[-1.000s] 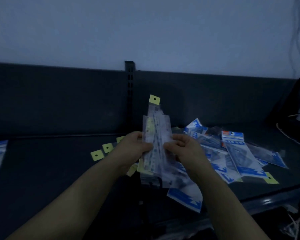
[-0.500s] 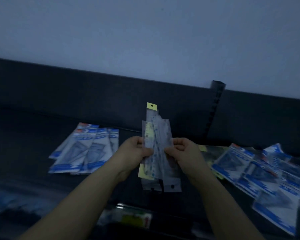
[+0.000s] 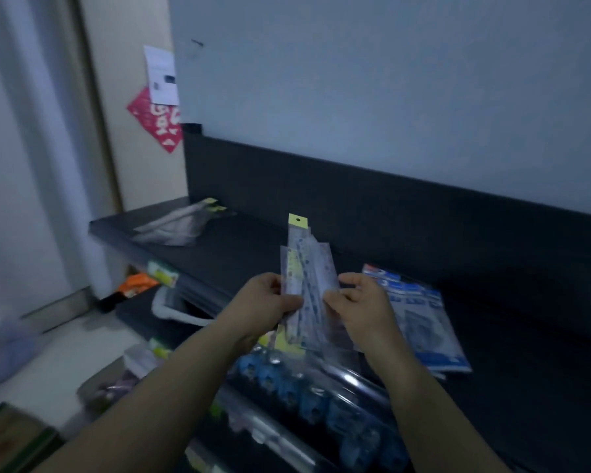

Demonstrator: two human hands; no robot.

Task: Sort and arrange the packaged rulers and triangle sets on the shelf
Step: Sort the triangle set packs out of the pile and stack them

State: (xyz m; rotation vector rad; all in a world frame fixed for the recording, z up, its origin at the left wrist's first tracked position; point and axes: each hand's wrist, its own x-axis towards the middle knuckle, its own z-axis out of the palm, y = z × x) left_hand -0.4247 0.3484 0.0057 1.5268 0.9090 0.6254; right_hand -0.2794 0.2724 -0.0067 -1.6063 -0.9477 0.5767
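both hands, left hand point(image 3: 265, 303) and right hand point(image 3: 362, 307), grip a bunch of ruler packs point(image 3: 304, 285) upright above the dark shelf point(image 3: 239, 247); triangle set packs point(image 3: 423, 322) lie on the shelf just right of them.

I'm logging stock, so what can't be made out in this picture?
Head view:
How many ruler packs the left hand and right hand hold: they overlap, fingers cover them.
Print on the blue packs: dim, blurred.
Kind of the far packs on the shelf: too small, dim.

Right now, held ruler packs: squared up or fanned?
Fanned. The ruler packs stand upright, gripped by left hand and right hand; their tops are staggered, one yellow header above the rest.
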